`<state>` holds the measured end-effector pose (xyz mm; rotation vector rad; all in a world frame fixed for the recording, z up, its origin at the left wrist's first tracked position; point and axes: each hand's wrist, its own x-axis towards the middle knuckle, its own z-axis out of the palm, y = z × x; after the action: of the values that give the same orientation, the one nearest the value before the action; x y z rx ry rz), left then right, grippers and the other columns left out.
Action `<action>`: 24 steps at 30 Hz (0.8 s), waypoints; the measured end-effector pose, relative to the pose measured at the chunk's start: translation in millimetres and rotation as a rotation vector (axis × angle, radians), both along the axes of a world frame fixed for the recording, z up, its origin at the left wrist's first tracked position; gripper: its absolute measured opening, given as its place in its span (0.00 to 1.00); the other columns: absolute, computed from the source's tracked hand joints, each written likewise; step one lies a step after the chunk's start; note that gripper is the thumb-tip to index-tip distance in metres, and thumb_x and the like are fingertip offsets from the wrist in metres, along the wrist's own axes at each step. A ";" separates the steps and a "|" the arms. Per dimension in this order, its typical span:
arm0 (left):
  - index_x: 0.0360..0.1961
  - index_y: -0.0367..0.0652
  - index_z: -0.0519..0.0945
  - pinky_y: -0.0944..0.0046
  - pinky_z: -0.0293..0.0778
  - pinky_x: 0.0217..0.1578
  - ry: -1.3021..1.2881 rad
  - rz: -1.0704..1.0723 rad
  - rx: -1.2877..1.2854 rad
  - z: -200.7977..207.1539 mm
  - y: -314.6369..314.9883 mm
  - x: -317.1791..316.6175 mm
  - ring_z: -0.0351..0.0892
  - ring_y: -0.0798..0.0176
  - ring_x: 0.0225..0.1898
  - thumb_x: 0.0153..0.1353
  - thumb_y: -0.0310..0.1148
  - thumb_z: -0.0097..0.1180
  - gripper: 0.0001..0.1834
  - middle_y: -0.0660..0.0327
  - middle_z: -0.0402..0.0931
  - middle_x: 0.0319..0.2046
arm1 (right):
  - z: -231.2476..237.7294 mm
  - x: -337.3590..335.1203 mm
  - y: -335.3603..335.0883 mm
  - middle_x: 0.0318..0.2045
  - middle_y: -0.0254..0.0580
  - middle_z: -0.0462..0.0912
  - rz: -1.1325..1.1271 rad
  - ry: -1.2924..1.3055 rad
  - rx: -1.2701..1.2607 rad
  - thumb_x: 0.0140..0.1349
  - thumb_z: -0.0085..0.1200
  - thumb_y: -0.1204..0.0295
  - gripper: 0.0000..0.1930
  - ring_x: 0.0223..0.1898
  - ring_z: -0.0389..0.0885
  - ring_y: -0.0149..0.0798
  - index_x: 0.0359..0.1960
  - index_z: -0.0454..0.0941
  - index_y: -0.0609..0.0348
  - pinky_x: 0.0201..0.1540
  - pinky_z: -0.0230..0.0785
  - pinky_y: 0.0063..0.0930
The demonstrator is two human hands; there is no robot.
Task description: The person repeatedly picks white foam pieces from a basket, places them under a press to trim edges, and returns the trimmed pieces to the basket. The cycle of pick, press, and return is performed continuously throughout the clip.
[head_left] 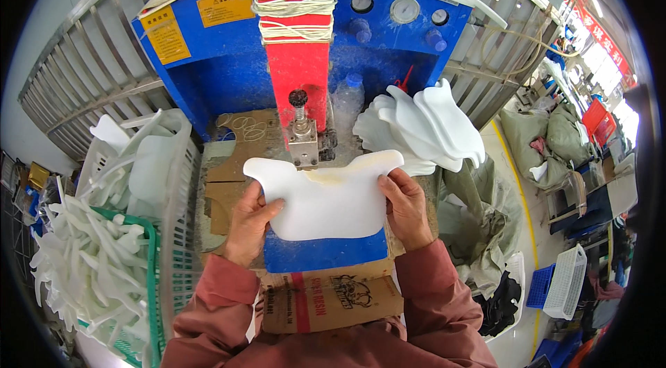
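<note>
I have left hand (251, 223) and right hand (408, 208) pinching opposite ends of white, notched, foam-like sheet (325, 206); notch just beside silver metal machine head (303, 144), body partly hiding blue flat pad (326, 253).

From here I count 1 left hand (253, 224), 1 right hand (408, 211), 1 held white sheet (329, 205), 1 red column (297, 76), 3 round gauges (405, 10), 2 blue knobs (360, 30), 2 yellow labels (226, 7) and 1 capped bottle (348, 101). To the left, 1 white basket (179, 167) and 1 green basket (152, 257). Rightward, 1 blue basket (540, 286). The stacked white pieces (430, 122) overlap too much to tally.
</note>
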<state>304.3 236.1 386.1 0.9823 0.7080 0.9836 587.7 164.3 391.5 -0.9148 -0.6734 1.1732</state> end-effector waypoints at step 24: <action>0.72 0.43 0.68 0.62 0.79 0.55 -0.007 -0.135 -0.091 -3.4 -18.5 40.8 0.83 0.65 0.53 0.69 0.19 0.59 0.31 0.57 0.83 0.54 | 2.8 34.2 -42.5 0.50 0.41 0.87 -0.125 -0.048 -0.021 0.75 0.55 0.76 0.15 0.48 0.85 0.30 0.59 0.79 0.69 0.54 0.77 0.25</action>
<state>345.1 217.7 382.7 0.9344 0.6663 0.8293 621.9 121.9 394.4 -0.9907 -0.6345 1.0520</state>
